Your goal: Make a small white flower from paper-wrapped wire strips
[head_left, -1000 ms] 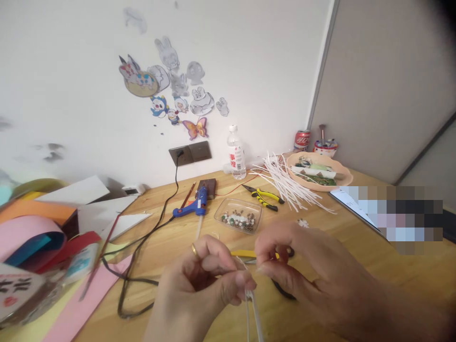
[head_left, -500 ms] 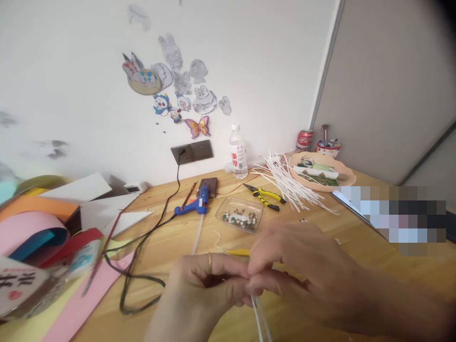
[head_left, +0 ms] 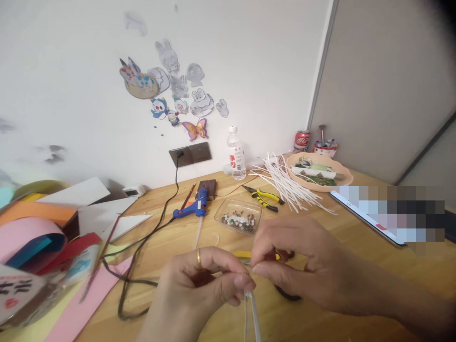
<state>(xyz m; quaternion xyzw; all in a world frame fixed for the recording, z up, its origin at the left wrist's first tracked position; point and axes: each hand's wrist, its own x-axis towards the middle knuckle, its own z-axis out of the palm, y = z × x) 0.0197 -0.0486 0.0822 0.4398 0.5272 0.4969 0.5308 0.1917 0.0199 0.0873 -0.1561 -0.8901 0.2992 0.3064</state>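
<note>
My left hand (head_left: 199, 285), with a gold ring on one finger, pinches the upper end of thin white strips (head_left: 254, 316) between thumb and forefinger. The strips hang down past the frame's bottom edge. Just to its right, my right hand (head_left: 302, 261) has thumb and forefinger pressed together, a small gap from the left fingertips. Whatever sits in that pinch is too small to make out. Beneath both hands lies a yellow and black handled tool (head_left: 242, 254), partly covered by the fingers.
Beyond the hands stand a clear box of beads (head_left: 237, 221), yellow-black pliers (head_left: 265, 197) and a blue glue gun (head_left: 194, 204) with a black cord. Farther back are a bottle (head_left: 236, 156), a bundle of white strips (head_left: 285, 183) and a peach tray (head_left: 349, 178). Coloured paper (head_left: 39, 209) covers the left.
My right hand has drawn slightly away from the left fingertips, opening a small gap. The tool beneath shows more. My left hand keeps its pinch on the white strips.
</note>
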